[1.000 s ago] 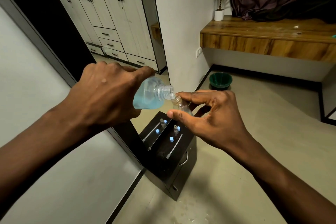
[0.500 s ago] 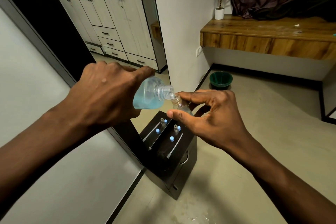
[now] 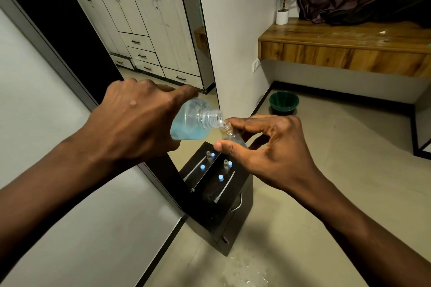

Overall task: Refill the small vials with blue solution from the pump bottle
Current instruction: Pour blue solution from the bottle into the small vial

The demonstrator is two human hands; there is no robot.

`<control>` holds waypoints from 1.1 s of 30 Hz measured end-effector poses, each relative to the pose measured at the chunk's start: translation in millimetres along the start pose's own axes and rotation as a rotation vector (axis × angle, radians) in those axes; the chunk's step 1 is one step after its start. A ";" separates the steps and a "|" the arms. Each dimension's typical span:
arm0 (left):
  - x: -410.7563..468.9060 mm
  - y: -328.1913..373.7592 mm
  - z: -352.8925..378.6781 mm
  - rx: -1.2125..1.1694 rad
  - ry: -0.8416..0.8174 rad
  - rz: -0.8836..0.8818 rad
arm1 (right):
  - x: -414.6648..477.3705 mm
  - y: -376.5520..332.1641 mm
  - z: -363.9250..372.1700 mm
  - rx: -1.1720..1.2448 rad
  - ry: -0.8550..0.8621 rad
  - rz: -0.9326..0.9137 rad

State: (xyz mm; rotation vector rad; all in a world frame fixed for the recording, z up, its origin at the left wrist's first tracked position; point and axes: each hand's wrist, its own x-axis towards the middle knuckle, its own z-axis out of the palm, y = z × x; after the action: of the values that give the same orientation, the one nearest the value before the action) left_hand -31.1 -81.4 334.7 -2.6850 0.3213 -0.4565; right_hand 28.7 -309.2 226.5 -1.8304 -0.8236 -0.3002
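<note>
Clear, light plastic: my left hand wraps the tilted bottle by its belly, mouth touching the slippery-looking small vial pinched mid-body in my right hand.

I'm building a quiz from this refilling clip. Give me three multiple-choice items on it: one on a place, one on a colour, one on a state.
1. Where is the green bucket?
A. On the wooden counter
B. On the floor by the wall
C. On the black cabinet

2. What colour is the liquid in the bottle?
A. Blue
B. Red
C. Yellow

3. How is the bottle in the left hand held?
A. Upright, capped
B. Lying on the floor
C. Tipped, open mouth at the vial

Answers: B, the bucket stands on the floor below the counter; A, light blue shows through the clear plastic; C, its uncapped neck meets the vial in the right hand.
</note>
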 end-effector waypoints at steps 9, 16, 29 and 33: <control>-2.5 2.1 -1.4 0.012 -0.017 -0.005 | -0.6 -0.4 1.4 0.003 0.002 -0.006; -2.7 1.4 -1.3 -0.016 -0.008 0.011 | 0.0 -0.9 1.4 0.011 -0.008 -0.004; -5.0 1.0 -1.5 -0.002 -0.030 0.004 | 0.6 -1.5 3.5 0.012 -0.013 -0.006; -7.2 1.1 0.2 -0.039 0.000 0.006 | 1.3 -1.1 4.1 0.009 -0.013 -0.012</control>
State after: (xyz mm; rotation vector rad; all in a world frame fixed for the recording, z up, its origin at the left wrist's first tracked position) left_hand -37.8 -80.3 332.1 -2.7215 0.3416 -0.4523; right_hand 28.2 -304.8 226.4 -1.8211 -0.8443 -0.2926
